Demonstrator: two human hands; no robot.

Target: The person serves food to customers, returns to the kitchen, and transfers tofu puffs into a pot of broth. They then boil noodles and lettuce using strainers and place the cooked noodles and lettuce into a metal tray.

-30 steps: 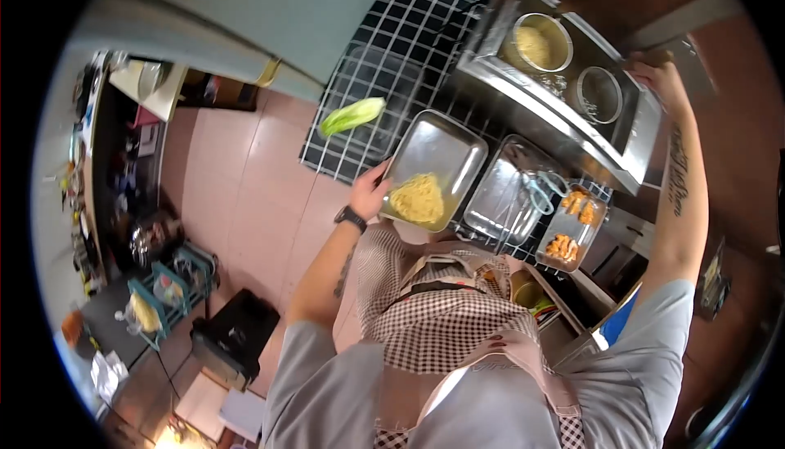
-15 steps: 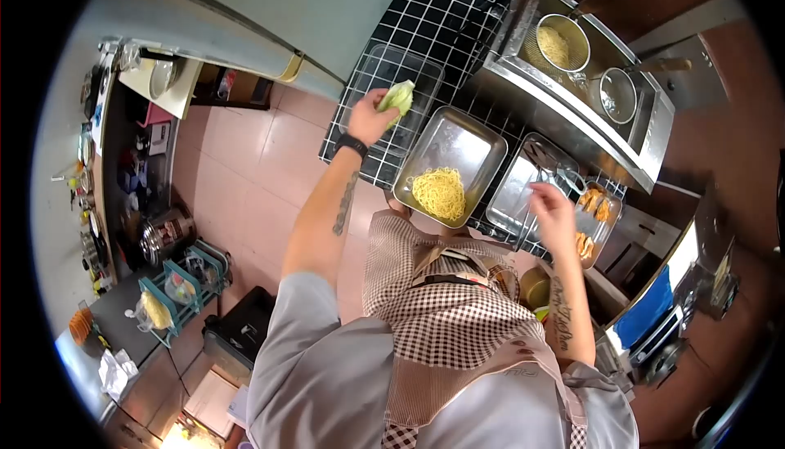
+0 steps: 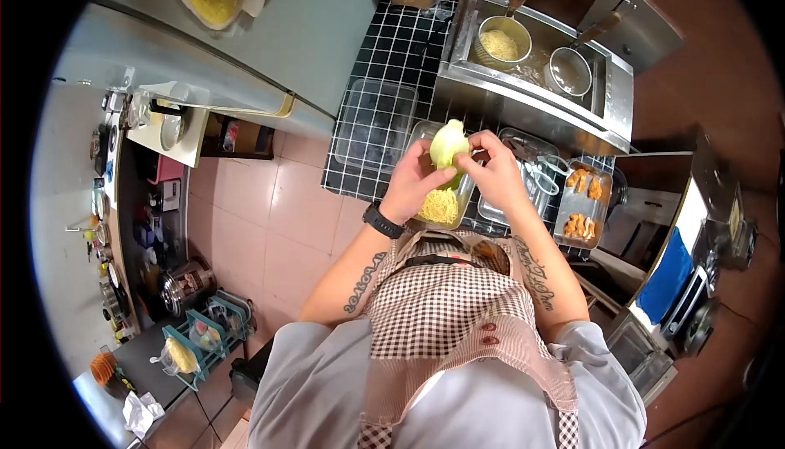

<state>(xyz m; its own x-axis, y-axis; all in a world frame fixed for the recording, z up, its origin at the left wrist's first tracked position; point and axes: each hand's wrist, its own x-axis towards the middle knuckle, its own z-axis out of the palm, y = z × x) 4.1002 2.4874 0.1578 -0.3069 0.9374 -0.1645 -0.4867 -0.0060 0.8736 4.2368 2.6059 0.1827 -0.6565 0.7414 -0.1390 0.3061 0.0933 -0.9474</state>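
Grey short sleeves, checked apron (image 3: 446, 302), black wristwatch (image 3: 382, 221), forearm tattoos

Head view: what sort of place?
Likely a small commercial kitchen: a metal boiling tank with strainer baskets in it, a tray of browned food pieces, and noodles in a metal pan.

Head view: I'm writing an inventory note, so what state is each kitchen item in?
Leafy green: held, both hands on it
Left hand: closed on leafy green
Right hand: closed on leafy green
Heaped noodles: loose, uncovered
Left strainer: holding noodles
Right strainer: in liquid, no noodles visible
Browned pieces: two groups, uncovered
Apron: worn
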